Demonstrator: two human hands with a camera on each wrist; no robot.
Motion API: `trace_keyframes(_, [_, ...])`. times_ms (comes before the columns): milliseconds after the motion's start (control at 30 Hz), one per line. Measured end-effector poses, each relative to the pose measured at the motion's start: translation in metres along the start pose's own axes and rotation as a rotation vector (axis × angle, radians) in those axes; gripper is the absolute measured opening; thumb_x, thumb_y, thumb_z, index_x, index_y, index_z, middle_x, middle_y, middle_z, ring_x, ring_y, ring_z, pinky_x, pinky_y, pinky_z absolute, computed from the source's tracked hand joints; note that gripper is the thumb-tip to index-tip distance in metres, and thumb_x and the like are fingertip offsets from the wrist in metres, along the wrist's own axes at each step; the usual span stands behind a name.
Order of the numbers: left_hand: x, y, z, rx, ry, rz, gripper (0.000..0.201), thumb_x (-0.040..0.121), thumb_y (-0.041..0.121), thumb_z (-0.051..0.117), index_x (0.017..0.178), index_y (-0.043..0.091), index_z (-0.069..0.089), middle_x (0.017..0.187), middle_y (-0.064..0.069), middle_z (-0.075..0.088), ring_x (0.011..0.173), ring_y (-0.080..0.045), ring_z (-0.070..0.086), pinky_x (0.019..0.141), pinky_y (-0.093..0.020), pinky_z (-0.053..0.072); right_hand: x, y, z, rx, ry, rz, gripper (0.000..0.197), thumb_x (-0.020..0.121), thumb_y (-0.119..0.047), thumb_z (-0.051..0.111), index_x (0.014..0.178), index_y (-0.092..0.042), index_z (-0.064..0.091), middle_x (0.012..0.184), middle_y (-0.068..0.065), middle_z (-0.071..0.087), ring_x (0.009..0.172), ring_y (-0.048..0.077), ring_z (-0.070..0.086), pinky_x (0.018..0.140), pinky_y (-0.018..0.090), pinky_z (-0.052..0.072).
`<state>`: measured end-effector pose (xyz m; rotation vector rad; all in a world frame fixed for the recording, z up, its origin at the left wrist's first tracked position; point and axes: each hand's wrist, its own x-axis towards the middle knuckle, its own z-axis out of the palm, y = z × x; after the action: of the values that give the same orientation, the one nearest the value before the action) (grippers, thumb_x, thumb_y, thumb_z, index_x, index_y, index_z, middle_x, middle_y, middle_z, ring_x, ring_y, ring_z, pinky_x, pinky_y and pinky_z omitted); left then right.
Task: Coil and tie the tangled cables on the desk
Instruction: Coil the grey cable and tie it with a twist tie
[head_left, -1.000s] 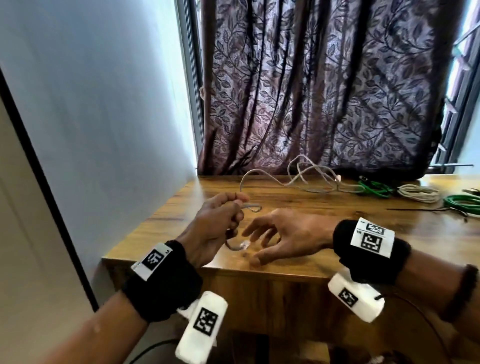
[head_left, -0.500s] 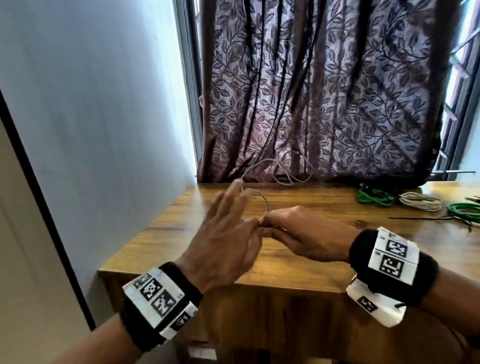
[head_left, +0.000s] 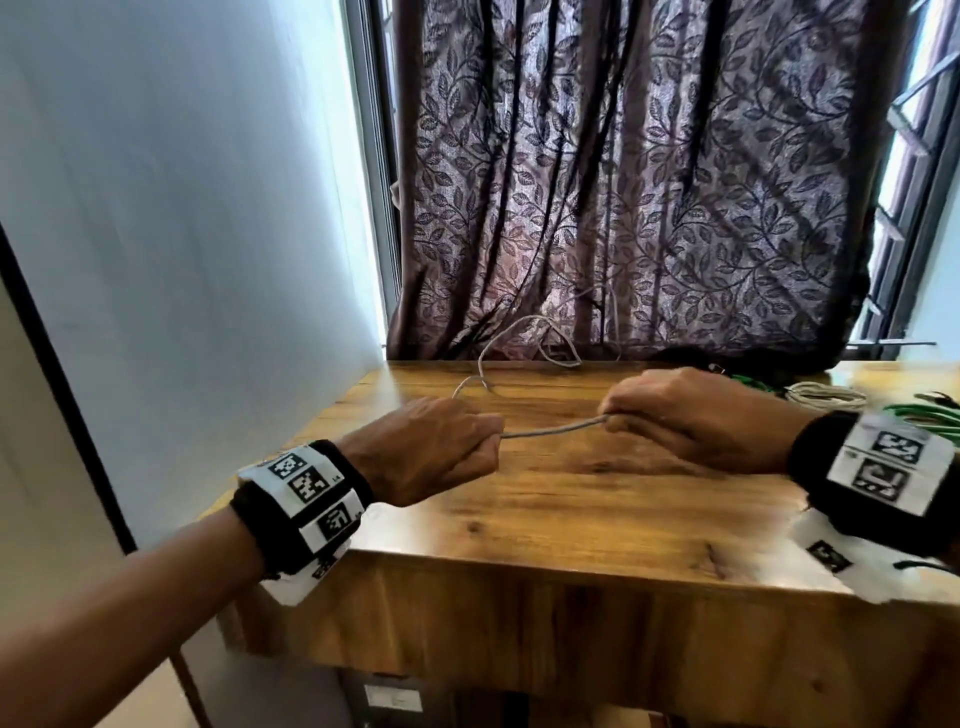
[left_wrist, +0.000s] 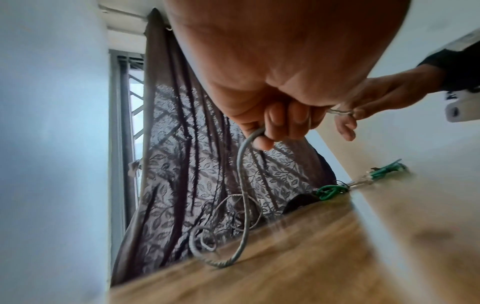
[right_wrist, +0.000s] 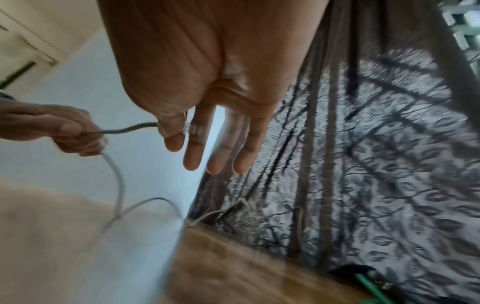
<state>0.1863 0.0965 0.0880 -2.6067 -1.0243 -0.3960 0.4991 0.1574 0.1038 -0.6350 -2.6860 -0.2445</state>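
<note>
A thin grey cable (head_left: 550, 430) runs taut between my two hands above the wooden desk (head_left: 571, 499). My left hand (head_left: 436, 447) grips it in a fist, fingers curled round it (left_wrist: 275, 127). My right hand (head_left: 675, 415) pinches the clear plug end (right_wrist: 193, 129) between thumb and forefinger, the other fingers straight. Behind the left hand the cable (left_wrist: 242, 195) loops away to a loose tangle (head_left: 540, 343) at the desk's back edge by the curtain.
Coiled green cables (head_left: 924, 415) and a white coiled cable (head_left: 826, 396) lie at the desk's right back. A patterned curtain (head_left: 623, 182) hangs behind the desk, a pale wall (head_left: 182, 208) on the left. The desk's front edge is just below my wrists.
My hands were together at the cable half a second ago. They have drawn apart sideways, stretching a length of grey cable between them; the left hand has closed into a fist.
</note>
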Motion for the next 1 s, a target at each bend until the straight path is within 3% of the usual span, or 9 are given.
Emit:
trace_keyframes(167, [0.003, -0.031, 0.008, -0.184, 0.081, -0.089, 0.028, 0.107, 0.009, 0.043, 0.080, 0.012, 0.044, 0.064, 0.001, 0.047, 0.056, -0.018, 0.038, 0.058, -0.036, 0.032, -0.026, 0.048, -0.035, -0.054, 0.068, 0.190, 0.037, 0.102, -0.063, 0.034, 0.112, -0.040, 0.061, 0.100, -0.022, 0.064, 0.091, -0.003, 0.062, 0.081, 0.037, 0.055])
trace_keyframes(300, [0.016, -0.037, 0.024, -0.422, 0.186, -0.247, 0.030, 0.106, 0.027, 0.038, 0.078, 0.020, 0.047, 0.066, 0.006, 0.054, 0.057, -0.011, 0.050, 0.059, -0.040, 0.045, -0.032, 0.063, -0.054, -0.020, 0.188, 0.382, 0.036, 0.098, -0.068, 0.036, 0.107, -0.042, 0.060, 0.093, -0.024, 0.066, 0.087, -0.003, 0.064, 0.075, 0.035, 0.054])
trace_keyframes(367, [0.035, -0.027, 0.028, -0.657, 0.252, -0.333, 0.033, 0.100, 0.038, 0.038, 0.076, 0.020, 0.051, 0.067, 0.002, 0.062, 0.062, -0.018, 0.059, 0.067, -0.046, 0.054, -0.027, 0.068, -0.050, 0.154, 0.330, 0.526, 0.025, 0.102, -0.057, 0.046, 0.122, -0.045, 0.056, 0.094, -0.022, 0.070, 0.084, 0.000, 0.069, 0.077, 0.037, 0.056])
trace_keyframes(433, [0.061, -0.016, 0.026, -0.951, 0.345, -0.401, 0.031, 0.094, 0.039, 0.041, 0.073, 0.023, 0.058, 0.073, -0.003, 0.067, 0.072, -0.023, 0.062, 0.077, -0.048, 0.057, -0.014, 0.069, -0.040, 0.428, 0.565, 0.724, 0.038, 0.104, -0.036, 0.058, 0.140, -0.028, 0.046, 0.104, -0.002, 0.074, 0.079, 0.014, 0.074, 0.077, 0.043, 0.060])
trace_keyframes(533, [0.096, -0.008, 0.019, -1.281, 0.444, -0.507, 0.039, 0.098, 0.032, 0.042, 0.075, 0.026, 0.074, 0.090, -0.004, 0.075, 0.094, -0.027, 0.065, 0.086, -0.043, 0.051, 0.019, 0.041, -0.028, 0.973, 0.516, 0.959, 0.037, 0.107, -0.031, 0.054, 0.116, 0.003, 0.064, 0.097, 0.023, 0.077, 0.073, 0.027, 0.070, 0.071, 0.039, 0.054])
trace_keyframes(633, [0.119, -0.003, 0.014, -1.515, 0.390, -0.532, 0.030, 0.106, 0.027, 0.044, 0.096, 0.015, 0.070, 0.099, -0.014, 0.064, 0.090, -0.026, 0.060, 0.070, -0.031, 0.046, 0.057, 0.000, -0.015, 1.237, 0.328, 0.867, 0.043, 0.109, -0.039, 0.047, 0.103, -0.004, 0.071, 0.102, 0.019, 0.079, 0.083, 0.028, 0.074, 0.073, 0.038, 0.054])
trace_keyframes(767, [0.134, 0.002, 0.007, -1.715, 0.495, -0.504, 0.026, 0.111, 0.019, 0.040, 0.126, 0.009, 0.059, 0.106, -0.015, 0.065, 0.082, -0.020, 0.066, 0.073, -0.034, 0.058, 0.101, -0.022, -0.006, 1.355, 0.485, 0.815, 0.034, 0.111, -0.036, 0.044, 0.111, -0.012, 0.068, 0.084, 0.010, 0.071, 0.075, 0.023, 0.070, 0.071, 0.040, 0.055])
trace_keyframes(867, [0.132, 0.002, 0.003, -1.780, 0.550, -0.503, 0.030, 0.112, 0.023, 0.039, 0.129, 0.012, 0.060, 0.099, -0.011, 0.067, 0.073, -0.016, 0.066, 0.060, -0.029, 0.054, 0.119, -0.027, -0.003, 1.382, 0.585, 0.826, 0.036, 0.112, -0.037, 0.042, 0.110, -0.010, 0.066, 0.085, 0.009, 0.067, 0.072, 0.020, 0.063, 0.062, 0.037, 0.053])
trace_keyframes(1000, [0.128, 0.004, 0.008, -1.534, 0.643, -0.590, 0.026, 0.111, 0.029, 0.047, 0.116, 0.021, 0.070, 0.103, -0.009, 0.075, 0.085, -0.017, 0.070, 0.064, -0.028, 0.056, 0.132, -0.038, 0.005, 1.406, 0.550, 0.860, 0.046, 0.111, -0.045, 0.039, 0.113, -0.009, 0.068, 0.096, 0.013, 0.074, 0.078, 0.022, 0.070, 0.056, 0.031, 0.055])
